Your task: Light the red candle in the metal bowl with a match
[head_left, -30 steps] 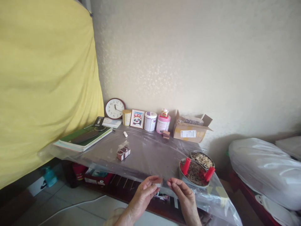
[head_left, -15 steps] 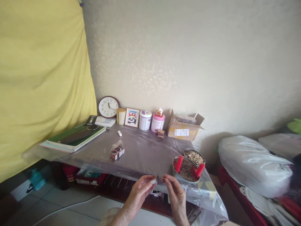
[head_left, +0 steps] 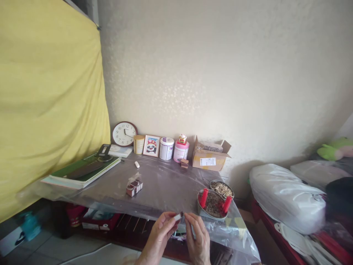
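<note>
Just in front of the table's near edge, my left hand (head_left: 162,227) is closed around a small matchbox (head_left: 178,216) with a pale face and a dark end. My right hand (head_left: 198,231) is pinched close against that dark end. The thin match in its fingertips is mostly hidden now. Right of my hands, a metal tin of dark grains (head_left: 213,203) holds two red candles, a left one (head_left: 203,198) and a right one (head_left: 227,204). Behind it is a round tin of matchsticks (head_left: 221,189). A clear-wrapped pack of small boxes (head_left: 134,186) lies on the table to the left.
Plastic film covers the table (head_left: 162,184). Along the wall stand a clock (head_left: 125,133), a panda picture (head_left: 151,146), canisters (head_left: 166,148) and an opened carton (head_left: 208,161). A green book (head_left: 82,171) lies left. White plastic bags (head_left: 286,198) sit right.
My right hand has moved left, bringing its fingertips from a small gap right up to the matchbox. The match it showed is now mostly hidden. The view has tilted slightly up.
</note>
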The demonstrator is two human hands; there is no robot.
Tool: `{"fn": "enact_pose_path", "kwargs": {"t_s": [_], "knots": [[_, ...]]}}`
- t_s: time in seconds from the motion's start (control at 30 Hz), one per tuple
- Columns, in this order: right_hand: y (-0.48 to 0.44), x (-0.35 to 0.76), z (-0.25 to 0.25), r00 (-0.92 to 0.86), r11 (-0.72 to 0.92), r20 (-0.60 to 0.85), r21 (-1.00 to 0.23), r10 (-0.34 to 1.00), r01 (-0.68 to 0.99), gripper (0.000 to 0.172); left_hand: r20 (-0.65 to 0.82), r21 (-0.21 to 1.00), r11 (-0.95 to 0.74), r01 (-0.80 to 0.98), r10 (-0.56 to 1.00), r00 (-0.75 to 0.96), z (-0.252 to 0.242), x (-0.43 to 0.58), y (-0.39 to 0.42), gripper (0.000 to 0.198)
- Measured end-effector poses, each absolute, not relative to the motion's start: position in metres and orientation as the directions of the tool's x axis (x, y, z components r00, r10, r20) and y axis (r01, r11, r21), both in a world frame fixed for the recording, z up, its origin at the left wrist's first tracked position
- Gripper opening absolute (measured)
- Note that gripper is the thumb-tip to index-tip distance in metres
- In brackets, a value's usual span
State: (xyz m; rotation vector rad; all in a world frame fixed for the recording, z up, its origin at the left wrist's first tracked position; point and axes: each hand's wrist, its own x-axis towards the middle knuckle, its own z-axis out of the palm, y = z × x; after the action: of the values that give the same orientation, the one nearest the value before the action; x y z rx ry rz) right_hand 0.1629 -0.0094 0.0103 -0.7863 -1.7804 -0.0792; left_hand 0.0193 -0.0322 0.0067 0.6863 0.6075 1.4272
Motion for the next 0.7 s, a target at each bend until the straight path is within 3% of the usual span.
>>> {"fn": "enact_pose_path", "kwargs": {"t_s": [0.33, 0.47, 0.57, 0.7], "knots": [[-0.035, 0.16, 0.043, -0.092, 0.808, 0.912, -0.302, 0.399, 0.506, 0.026, 0.013, 0.755, -0.002, -0.656, 1.0, 0.011, 0.02, 0.017, -0.034, 0.014], [-0.013, 0.168, 0.021, -0.138, 0.726, 0.873, -0.291, 0.468, 0.623, 0.018, 0.096, 0.784, -0.065, -0.617, 0.995, 0.016, 0.035, 0.017, -0.044, 0.016], [0.007, 0.183, 0.005, 0.048, 0.619, 0.856, -0.41, 0.515, 0.67, 0.018, 0.077, 0.818, -0.061, -0.572, 0.997, 0.004, 0.035, 0.01, -0.048, 0.019], [0.012, 0.195, 0.008, 0.168, 0.604, 0.805, -0.548, 0.569, 0.579, 0.018, 0.02, 0.816, -0.023, -0.577, 1.0, -0.011, 0.019, -0.002, -0.047, 0.019]]}}
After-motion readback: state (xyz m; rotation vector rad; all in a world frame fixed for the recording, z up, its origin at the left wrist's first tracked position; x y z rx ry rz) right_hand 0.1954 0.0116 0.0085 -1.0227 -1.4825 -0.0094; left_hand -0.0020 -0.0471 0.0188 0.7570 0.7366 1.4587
